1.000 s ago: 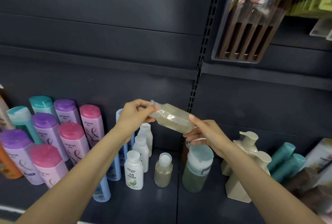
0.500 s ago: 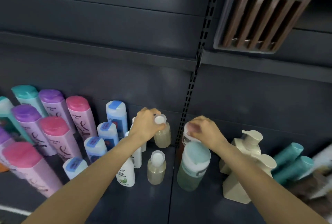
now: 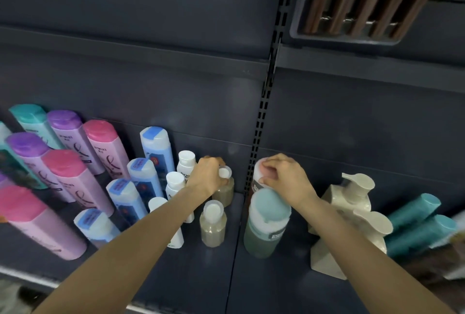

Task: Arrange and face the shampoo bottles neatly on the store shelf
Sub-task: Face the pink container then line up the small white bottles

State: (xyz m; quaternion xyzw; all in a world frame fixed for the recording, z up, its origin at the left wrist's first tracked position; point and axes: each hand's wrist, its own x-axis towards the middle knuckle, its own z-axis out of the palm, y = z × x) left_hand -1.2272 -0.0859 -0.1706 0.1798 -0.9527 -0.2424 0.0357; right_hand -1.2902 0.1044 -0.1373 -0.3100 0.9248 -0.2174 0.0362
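Nearest us, a clear bottle [image 3: 213,225] stands just left of the upright [image 3: 261,122], with a green bottle [image 3: 264,228] just right of it. Behind the clear one, our left hand [image 3: 207,176] has fingers curled round the neck of a second clear bottle [image 3: 224,191], set on the shelf [image 3: 176,276] close to the upright. Our right hand [image 3: 281,177] has fingers bent over the cap of a brown bottle [image 3: 258,180] behind the green. We should square each directly behind its front mate, label forward, before letting go.
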